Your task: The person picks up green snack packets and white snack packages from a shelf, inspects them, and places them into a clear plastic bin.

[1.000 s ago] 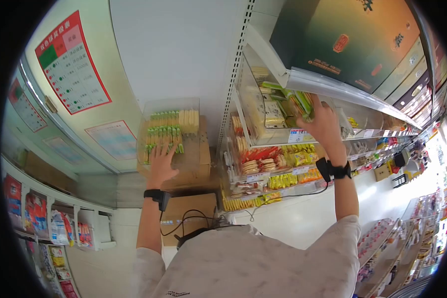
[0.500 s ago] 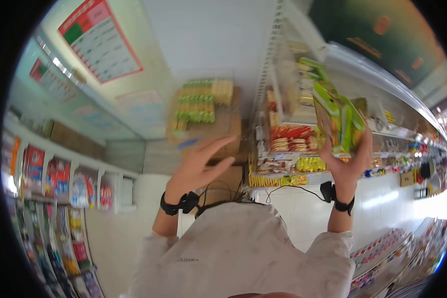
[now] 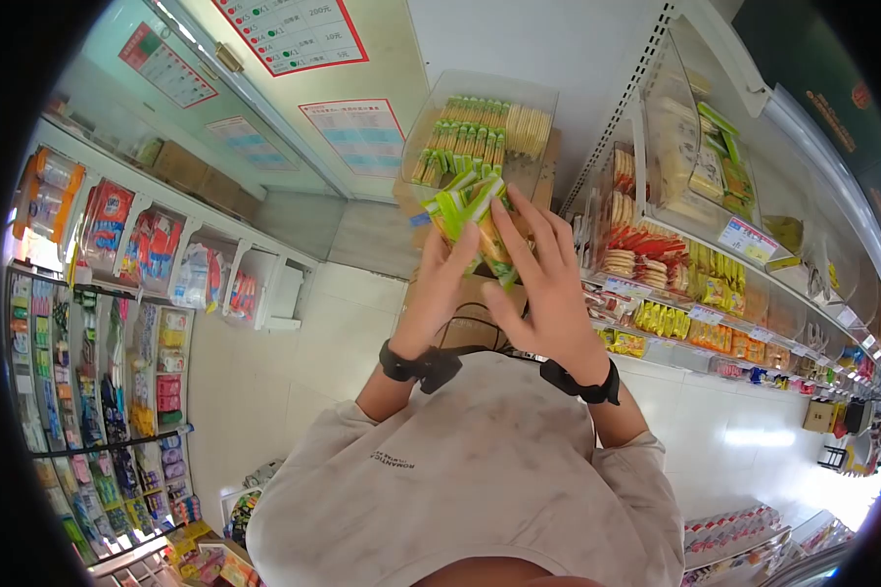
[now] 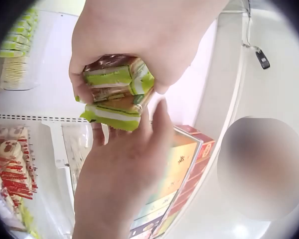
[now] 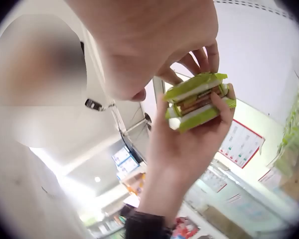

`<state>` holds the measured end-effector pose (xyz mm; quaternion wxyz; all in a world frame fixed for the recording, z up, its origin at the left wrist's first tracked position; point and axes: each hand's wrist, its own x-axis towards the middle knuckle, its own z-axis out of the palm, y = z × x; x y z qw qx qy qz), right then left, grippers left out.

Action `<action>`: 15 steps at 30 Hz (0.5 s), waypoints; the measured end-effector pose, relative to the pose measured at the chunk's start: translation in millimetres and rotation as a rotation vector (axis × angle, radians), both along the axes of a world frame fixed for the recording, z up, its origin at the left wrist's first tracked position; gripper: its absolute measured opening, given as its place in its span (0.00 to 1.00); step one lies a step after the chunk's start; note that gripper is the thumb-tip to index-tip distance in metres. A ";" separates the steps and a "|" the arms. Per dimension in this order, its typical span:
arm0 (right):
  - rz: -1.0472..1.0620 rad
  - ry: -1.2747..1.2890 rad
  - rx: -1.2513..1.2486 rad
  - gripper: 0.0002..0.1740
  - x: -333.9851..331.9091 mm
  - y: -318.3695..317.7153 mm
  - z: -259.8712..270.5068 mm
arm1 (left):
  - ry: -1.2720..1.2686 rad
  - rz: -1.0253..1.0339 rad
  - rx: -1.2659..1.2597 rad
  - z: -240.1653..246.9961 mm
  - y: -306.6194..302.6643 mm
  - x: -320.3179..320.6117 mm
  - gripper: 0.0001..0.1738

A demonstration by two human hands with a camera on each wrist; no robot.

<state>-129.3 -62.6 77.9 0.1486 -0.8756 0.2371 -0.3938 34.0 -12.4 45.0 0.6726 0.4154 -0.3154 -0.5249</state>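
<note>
Left hand [image 3: 439, 286] joined right hand [image 3: 548, 293]; fingers [image 3: 531, 233] seemingly clasp packets [image 3: 465, 203].

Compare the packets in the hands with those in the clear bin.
The held packets are few, bunched and tilted, gripped between the left hand and right hand. The bin packets are many, lie in neat rows, and no hand touches them. Both have green-edged wrappers.

The snack packets [image 3: 468, 210] are wrapped in glossy green-and-white plastic film, crinkled at the sealed ends. The bin [image 3: 480, 82] is clear, smooth plastic, and the box [image 3: 548, 171] under it is matt brown cardboard. The white floor tiles [image 3: 284, 342] shine. The sweatshirt [image 3: 480, 479] is soft, matt cloth.
</note>
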 end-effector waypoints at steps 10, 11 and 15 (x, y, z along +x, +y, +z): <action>0.169 -0.518 1.025 0.25 0.1 -4.5 -29.4 | -0.020 -0.095 0.002 -23.5 5.8 19.5 0.28; 0.146 -0.547 1.014 0.25 -1.9 -5.4 -36.2 | 0.035 -0.062 0.039 -25.1 4.2 19.3 0.27; 0.074 -0.698 1.053 0.23 -10.0 -6.5 -31.7 | 0.125 0.029 0.136 -23.5 -3.9 13.6 0.27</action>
